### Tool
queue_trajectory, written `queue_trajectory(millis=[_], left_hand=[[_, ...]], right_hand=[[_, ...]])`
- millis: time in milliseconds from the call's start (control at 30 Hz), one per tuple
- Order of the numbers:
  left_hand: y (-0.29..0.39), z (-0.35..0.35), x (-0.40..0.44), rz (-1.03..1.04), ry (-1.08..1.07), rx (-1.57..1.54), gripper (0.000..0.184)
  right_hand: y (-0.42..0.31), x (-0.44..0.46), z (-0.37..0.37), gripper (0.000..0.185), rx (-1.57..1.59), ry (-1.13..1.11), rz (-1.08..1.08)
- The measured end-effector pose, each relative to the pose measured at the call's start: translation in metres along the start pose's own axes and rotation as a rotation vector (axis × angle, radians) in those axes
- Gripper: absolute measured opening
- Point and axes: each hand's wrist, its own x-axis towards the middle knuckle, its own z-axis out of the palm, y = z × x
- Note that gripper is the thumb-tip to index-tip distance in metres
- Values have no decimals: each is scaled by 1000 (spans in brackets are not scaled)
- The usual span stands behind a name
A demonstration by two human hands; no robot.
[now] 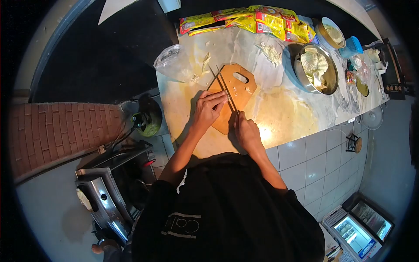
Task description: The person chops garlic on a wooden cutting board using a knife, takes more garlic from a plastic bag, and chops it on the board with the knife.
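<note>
My right hand [247,132] is closed around the handle of a kitchen knife [226,87]. Its long blade points away from me across the wooden cutting board [242,97]. My left hand [210,109] lies over the board's left part, fingertips pressed together beside the blade. Something small and pale seems to be under those fingertips, too hidden to name. Small pale scraps dot the board near its handle hole. Left of the board, pale cut strips [205,62] lie on the table, next to a clear plastic bag [173,60].
A metal bowl [298,70] holding cabbage leaves [314,63] stands right on the marble-patterned table [288,111]. Behind are shredded pale strips [270,54] and yellow packets [270,24]. A second bowl [325,38] sits back right. A gas cylinder [150,124] and another person's hand [97,248] appear left.
</note>
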Motion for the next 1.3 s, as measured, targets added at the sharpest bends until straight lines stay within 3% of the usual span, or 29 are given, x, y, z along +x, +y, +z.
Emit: queue_trajectory(millis=[933,1133,1300], left_hand=[[-12,3,5,-66,19,2,15],[-13,-1,10,-44,18,2,13],[-11,0,6,-74,11,-48,11]], right_hand=[[9,22,13,21,-138,-81,83],[14,26,14,23,-97,19,10],[21,8,18,23,-149,1,107]])
